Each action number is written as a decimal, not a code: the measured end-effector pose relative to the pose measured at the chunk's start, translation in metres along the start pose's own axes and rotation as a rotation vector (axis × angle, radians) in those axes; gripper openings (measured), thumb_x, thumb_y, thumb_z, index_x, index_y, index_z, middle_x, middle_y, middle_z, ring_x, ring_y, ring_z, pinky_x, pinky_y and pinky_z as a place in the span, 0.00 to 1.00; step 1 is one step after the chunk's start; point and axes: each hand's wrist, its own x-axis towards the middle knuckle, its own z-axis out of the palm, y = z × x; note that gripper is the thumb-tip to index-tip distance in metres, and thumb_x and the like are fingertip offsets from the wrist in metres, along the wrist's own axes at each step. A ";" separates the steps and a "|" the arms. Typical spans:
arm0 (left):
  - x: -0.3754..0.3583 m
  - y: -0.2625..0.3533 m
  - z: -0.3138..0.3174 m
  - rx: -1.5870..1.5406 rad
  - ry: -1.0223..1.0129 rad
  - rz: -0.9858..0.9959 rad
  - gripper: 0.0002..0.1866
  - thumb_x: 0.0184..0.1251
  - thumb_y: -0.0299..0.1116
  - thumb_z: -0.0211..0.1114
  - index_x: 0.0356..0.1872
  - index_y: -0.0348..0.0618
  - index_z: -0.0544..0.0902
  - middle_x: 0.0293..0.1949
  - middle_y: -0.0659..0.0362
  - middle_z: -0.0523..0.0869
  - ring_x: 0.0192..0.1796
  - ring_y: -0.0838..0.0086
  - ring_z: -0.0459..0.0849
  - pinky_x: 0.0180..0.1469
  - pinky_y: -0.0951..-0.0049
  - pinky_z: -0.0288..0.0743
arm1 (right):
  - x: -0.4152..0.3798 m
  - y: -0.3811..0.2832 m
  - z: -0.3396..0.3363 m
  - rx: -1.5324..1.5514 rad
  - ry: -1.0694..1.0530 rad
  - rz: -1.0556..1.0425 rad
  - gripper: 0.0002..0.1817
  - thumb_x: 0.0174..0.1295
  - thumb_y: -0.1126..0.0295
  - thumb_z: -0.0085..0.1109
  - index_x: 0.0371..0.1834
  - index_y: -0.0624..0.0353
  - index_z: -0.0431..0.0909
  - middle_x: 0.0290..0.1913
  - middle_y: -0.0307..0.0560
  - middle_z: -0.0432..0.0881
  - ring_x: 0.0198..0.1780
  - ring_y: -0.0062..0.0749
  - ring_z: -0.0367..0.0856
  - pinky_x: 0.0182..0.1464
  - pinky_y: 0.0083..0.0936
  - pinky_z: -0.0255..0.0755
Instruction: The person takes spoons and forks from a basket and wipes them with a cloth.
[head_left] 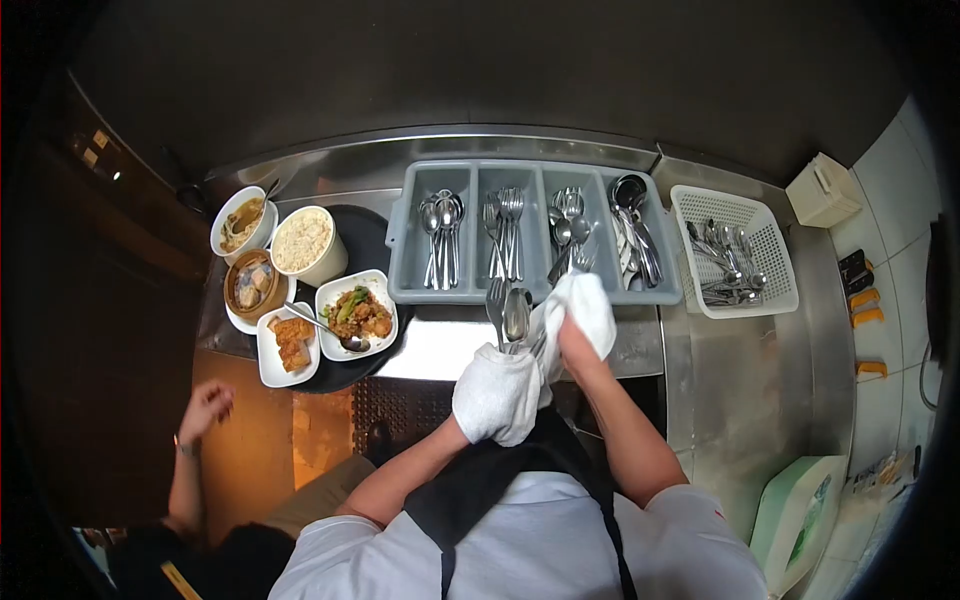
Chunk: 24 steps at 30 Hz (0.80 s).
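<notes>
A white towel (490, 400) covers my left hand (478, 418), which is closed around a bunch of forks and spoons (515, 315) with their heads pointing up. My right hand (575, 345) grips another part of the cloth, folded around a fork (583, 262) whose tines stick out at the top. The fingers of both hands are mostly hidden by the cloth. Just beyond my hands lies a grey cutlery tray (398, 270) with several compartments. From left to right it holds spoons (441, 235), forks (505, 230), mixed cutlery (568, 225) and ladles with other utensils (635, 225).
Right of the tray, a white perforated basket (783, 285) contains loose cutlery. A round black tray (365, 235) at left carries dishes, including a rice tub (325, 262) and a plate of food (385, 290). Another person's hand (208, 408) is at lower left. Orange-handled knives (866, 308) hang at right.
</notes>
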 end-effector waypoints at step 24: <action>-0.002 0.005 -0.009 -0.403 -0.094 -0.455 0.11 0.63 0.25 0.54 0.44 0.42 0.81 0.41 0.53 0.84 0.43 0.66 0.82 0.48 0.69 0.76 | 0.050 -0.004 -0.008 -0.343 -0.060 -0.529 0.04 0.60 0.79 0.52 0.34 0.66 0.77 0.34 0.49 0.81 0.41 0.36 0.80 0.46 0.31 0.72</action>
